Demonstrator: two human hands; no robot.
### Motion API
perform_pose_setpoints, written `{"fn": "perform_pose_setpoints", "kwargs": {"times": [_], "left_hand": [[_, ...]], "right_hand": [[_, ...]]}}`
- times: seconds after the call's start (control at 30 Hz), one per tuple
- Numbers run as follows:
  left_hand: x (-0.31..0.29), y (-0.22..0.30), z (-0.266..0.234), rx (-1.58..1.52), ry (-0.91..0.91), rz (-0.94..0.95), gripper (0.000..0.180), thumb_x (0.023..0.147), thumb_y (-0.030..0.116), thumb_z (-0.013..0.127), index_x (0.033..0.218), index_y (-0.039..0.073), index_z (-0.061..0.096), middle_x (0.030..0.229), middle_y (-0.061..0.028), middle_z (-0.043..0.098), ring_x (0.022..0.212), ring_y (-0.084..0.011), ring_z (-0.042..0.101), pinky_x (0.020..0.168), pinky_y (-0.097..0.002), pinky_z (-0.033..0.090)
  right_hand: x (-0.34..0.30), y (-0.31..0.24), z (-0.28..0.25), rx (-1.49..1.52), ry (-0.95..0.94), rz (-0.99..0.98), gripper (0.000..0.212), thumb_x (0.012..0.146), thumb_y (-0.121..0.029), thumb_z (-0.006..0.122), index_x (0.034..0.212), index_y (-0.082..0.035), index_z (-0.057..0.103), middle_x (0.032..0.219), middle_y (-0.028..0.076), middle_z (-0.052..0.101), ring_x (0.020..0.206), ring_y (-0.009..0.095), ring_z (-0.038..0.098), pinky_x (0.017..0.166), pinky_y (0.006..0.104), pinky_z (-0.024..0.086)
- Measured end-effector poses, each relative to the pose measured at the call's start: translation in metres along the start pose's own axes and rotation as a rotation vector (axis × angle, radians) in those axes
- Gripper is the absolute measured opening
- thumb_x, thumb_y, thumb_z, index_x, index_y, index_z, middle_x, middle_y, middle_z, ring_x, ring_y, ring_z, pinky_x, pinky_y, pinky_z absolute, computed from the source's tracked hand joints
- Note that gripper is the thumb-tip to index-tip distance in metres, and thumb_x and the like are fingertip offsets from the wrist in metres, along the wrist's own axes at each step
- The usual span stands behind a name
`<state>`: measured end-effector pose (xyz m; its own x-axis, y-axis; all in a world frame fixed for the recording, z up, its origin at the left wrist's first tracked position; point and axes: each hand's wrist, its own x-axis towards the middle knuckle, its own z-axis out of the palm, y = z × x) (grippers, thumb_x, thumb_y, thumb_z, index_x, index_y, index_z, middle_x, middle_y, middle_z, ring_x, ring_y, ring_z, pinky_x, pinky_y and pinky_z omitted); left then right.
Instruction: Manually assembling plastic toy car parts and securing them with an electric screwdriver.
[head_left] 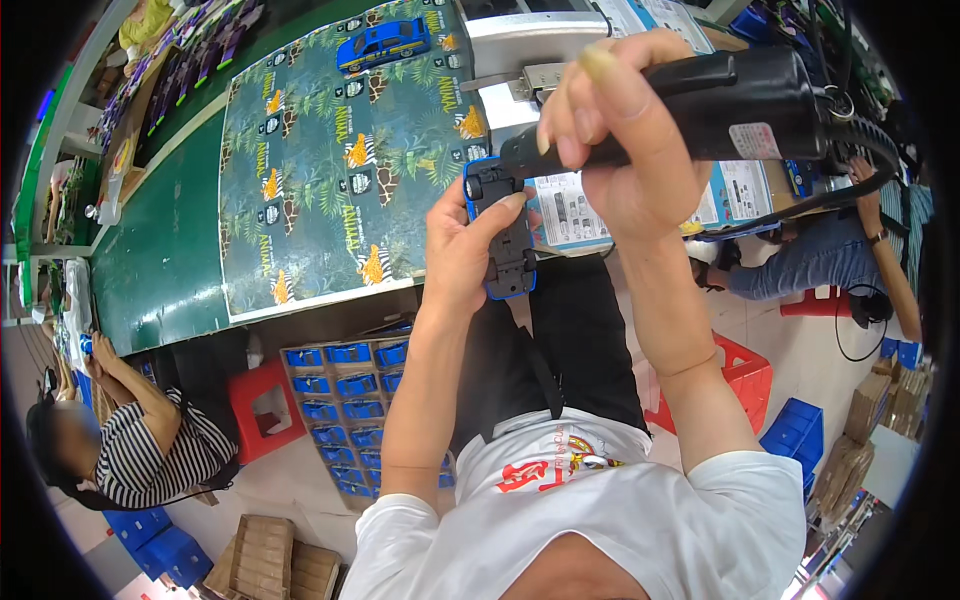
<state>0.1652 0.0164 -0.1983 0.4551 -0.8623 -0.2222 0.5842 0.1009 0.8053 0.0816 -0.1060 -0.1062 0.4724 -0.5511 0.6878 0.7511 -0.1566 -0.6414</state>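
Nearby, green table (165, 265), red stools (245, 400).

Counted two hands on the wearer, the left hand (462, 245) and the right hand (635, 140); these held one black power tool (745, 105) and one upturned blue car (514, 245), while one upright blue car (383, 45) lay on one patterned sheet (320, 130). Three red stools (262, 420) and at least two co-workers (170, 450) were visible. Stored blue cars (357, 385) filled three visible columns; total uncountable, partly hidden.
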Motion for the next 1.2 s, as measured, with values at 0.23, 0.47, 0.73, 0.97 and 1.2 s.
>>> {"fn": "perform_pose_setpoints", "kwargs": {"times": [0.23,0.47,0.73,0.97,1.2], "left_hand": [[-0.003,-0.002,-0.004,0.024,-0.027,0.011,0.029,0.085,0.004,0.071,0.114,0.001,0.063,0.098,-0.0092,0.071,0.079,-0.0146,0.069,0.068,-0.0306,0.059],[-0.003,0.000,-0.004,0.021,-0.019,0.004,0.030,0.085,0.004,0.070,0.114,0.001,0.063,0.098,-0.0096,0.070,0.080,-0.0151,0.069,0.069,-0.0310,0.059],[-0.002,-0.002,-0.003,0.049,-0.030,0.024,0.025,0.084,0.002,0.072,0.108,-0.001,0.066,0.092,-0.0088,0.071,0.075,-0.0145,0.069,0.066,-0.0295,0.059],[-0.001,0.001,-0.004,-0.017,0.008,0.038,0.023,0.084,0.004,0.073,0.106,-0.002,0.067,0.090,-0.0110,0.071,0.073,-0.0172,0.070,0.065,-0.0317,0.059],[0.001,0.000,-0.029,-0.474,0.006,0.059,0.036,0.092,0.006,0.061,0.127,0.004,0.053,0.116,-0.0166,0.064,0.106,-0.0303,0.065,0.099,-0.0600,0.053]], "right_hand": [[-0.008,0.002,0.000,-0.338,-0.113,0.057,0.018,0.090,-0.004,0.064,0.089,-0.005,0.046,0.070,0.008,0.053,0.049,0.012,0.047,0.053,0.0303,0.048],[-0.011,0.005,0.000,-0.358,-0.144,0.031,0.019,0.090,-0.008,0.066,0.089,-0.007,0.047,0.070,0.007,0.052,0.050,0.011,0.048,0.053,0.0294,0.047],[-0.017,0.003,0.004,-0.065,0.049,0.073,0.005,0.078,-0.007,0.081,0.083,-0.007,0.078,0.076,0.001,0.059,0.059,0.006,0.054,0.053,0.0195,0.040],[-0.007,-0.015,-0.005,-0.181,-0.173,0.006,0.009,0.096,-0.009,0.056,0.092,-0.005,0.048,0.071,0.006,0.051,0.055,0.014,0.050,0.058,0.0316,0.048],[0.027,-0.032,-0.007,-0.125,0.225,0.009,0.014,0.093,-0.007,0.065,0.088,-0.006,0.052,0.063,0.004,0.052,0.049,0.014,0.052,0.054,0.0299,0.048]]}}
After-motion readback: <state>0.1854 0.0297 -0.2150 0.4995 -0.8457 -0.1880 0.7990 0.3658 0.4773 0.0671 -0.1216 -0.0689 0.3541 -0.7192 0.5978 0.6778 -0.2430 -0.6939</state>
